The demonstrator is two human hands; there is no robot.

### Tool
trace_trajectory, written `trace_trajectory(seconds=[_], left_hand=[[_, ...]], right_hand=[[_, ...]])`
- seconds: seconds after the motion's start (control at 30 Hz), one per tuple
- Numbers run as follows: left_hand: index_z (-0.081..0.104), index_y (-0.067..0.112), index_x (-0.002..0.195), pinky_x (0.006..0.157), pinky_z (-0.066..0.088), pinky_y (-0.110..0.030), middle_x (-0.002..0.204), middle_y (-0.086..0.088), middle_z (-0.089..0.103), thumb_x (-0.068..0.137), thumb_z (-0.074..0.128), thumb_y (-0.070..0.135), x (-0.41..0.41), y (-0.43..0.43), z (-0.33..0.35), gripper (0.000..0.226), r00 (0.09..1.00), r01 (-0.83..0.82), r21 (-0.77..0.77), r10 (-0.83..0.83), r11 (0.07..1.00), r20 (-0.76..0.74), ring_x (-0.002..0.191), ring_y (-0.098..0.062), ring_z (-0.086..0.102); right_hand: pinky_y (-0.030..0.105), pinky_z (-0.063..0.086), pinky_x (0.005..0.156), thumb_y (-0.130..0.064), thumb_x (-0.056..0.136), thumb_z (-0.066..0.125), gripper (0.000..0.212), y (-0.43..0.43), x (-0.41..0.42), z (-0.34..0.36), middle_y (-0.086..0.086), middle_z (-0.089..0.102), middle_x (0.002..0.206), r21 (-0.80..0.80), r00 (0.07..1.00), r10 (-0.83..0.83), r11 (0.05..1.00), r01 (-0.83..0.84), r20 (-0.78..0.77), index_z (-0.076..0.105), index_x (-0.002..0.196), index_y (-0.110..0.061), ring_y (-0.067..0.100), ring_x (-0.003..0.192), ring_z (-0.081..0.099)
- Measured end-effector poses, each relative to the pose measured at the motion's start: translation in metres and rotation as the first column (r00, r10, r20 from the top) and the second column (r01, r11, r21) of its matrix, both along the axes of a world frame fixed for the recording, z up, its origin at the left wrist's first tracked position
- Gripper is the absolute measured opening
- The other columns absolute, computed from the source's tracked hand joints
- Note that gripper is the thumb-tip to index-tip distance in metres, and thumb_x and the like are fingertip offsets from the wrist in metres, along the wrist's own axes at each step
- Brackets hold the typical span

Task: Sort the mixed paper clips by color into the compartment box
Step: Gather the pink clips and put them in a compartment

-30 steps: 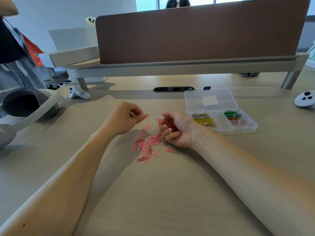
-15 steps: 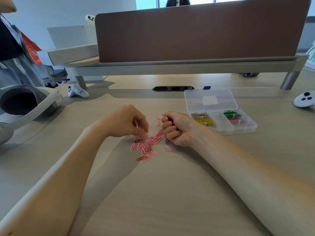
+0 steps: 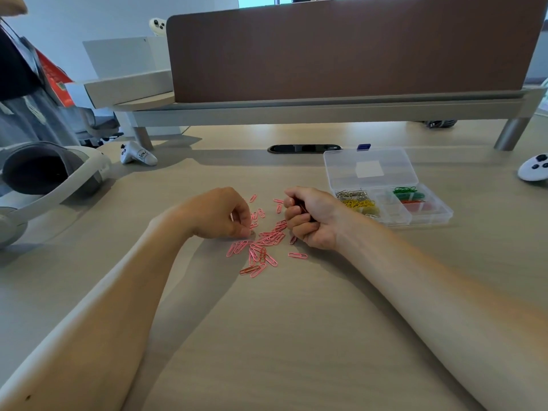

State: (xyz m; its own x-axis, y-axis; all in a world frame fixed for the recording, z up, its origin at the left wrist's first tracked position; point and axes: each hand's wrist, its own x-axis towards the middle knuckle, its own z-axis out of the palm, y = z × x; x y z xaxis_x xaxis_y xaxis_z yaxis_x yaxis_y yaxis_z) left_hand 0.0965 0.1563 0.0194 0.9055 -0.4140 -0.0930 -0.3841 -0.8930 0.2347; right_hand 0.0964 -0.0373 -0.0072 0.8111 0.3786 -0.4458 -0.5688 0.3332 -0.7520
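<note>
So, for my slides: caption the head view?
Left hand picks at pink paper clips on the desk; right hand grips a bunch beside the open compartment box.

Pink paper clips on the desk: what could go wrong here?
The right hand grips a fistful of dark red paper clips; some may drop among the yellow paper clips in the clear plastic compartment box. The left hand picks at the pink paper clips, where darker ones hide: mis-sorting is possible.
</note>
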Motion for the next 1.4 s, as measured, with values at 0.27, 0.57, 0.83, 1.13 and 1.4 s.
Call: trace_trajectory(seconds=[0.27,0.57,0.83,1.13,1.4], left_hand=[[0.072,0.014,0.084,0.064,0.047,-0.011,0.074,0.002,0.069,0.081,0.072,0.006,-0.009,-0.028,0.001,0.008,0.966,0.155,-0.555,-0.007,0.817,0.26,0.066,-0.006,0.062],[0.072,0.015,0.079,0.059,0.043,-0.013,0.074,0.004,0.07,0.077,0.077,0.016,-0.011,-0.024,0.005,0.005,0.965,0.202,-0.495,-0.087,0.845,0.246,0.063,-0.009,0.058],[0.077,0.032,0.087,0.067,0.044,-0.024,0.075,0.011,0.069,0.074,0.081,0.022,-0.009,-0.012,0.0,0.017,0.949,0.206,-0.167,-0.239,0.964,-0.206,0.068,-0.01,0.053],[0.072,0.028,0.081,0.071,0.047,-0.029,0.079,0.0,0.069,0.08,0.076,0.025,-0.009,-0.011,-0.003,0.006,0.965,0.196,-0.097,-0.21,0.976,-0.16,0.073,-0.018,0.059],[0.07,0.017,0.08,0.063,0.045,-0.009,0.074,0.002,0.07,0.079,0.075,0.009,-0.006,-0.016,0.002,0.009,0.98,0.163,-0.484,-0.086,0.86,0.178,0.065,-0.003,0.062]], right_hand=[[0.011,0.015,0.023,-0.025,0.096,0.04,0.034,0.002,0.0,-0.001,-0.003,0.036,0.049,0.011,0.996,0.079,0.997,-0.079,-0.051,0.042,0.064,-0.016,0.003,0.031,0.026],[0.01,0.012,0.024,-0.02,0.097,0.042,0.035,0.002,-0.001,0.0,-0.006,0.033,0.044,-0.045,0.998,0.056,0.997,-0.058,-0.036,0.041,0.063,-0.017,0.002,0.029,0.024],[0.01,0.009,0.027,-0.023,0.1,0.038,0.036,0.001,0.001,0.0,-0.006,0.031,0.043,-0.031,0.999,0.039,0.999,-0.039,-0.003,0.039,0.065,-0.018,0.002,0.028,0.022],[0.01,0.011,0.025,-0.024,0.1,0.038,0.035,0.001,0.0,-0.001,-0.005,0.033,0.044,-0.027,0.999,0.036,0.999,-0.036,0.007,0.039,0.066,-0.016,0.002,0.029,0.024],[0.01,0.014,0.025,-0.027,0.099,0.041,0.034,0.001,0.001,-0.001,-0.003,0.035,0.047,-0.011,0.998,0.038,0.999,-0.039,-0.039,0.042,0.067,-0.015,0.003,0.031,0.025]])
